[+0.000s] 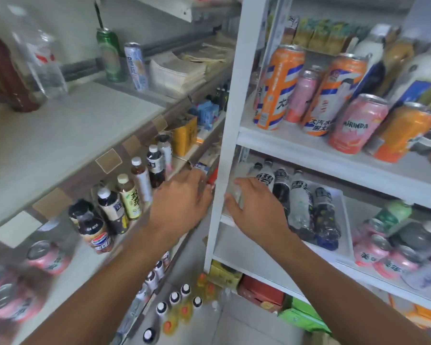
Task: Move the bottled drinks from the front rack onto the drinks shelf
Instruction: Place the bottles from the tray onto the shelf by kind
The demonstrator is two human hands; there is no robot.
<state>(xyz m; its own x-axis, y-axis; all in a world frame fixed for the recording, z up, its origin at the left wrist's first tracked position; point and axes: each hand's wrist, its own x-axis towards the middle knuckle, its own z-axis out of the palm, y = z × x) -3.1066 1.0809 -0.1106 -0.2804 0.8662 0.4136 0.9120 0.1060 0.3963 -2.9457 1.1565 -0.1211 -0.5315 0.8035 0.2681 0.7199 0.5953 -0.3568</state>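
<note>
White-capped bottles (135, 192) remain standing on the front rack (90, 260), so work is left. Left hand (182, 202), fingers spread, holds nothing visible; right hand (256, 212) curls round a clear bottle (237, 192), blurred. Beyond, several dark and clear bottles (301, 207) already lie on the drinks shelf (249, 247).

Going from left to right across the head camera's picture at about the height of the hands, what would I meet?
Bottles on the front rack → left hand → white shelf post → right hand → bottles lying on the drinks shelf → pink cans.
</note>
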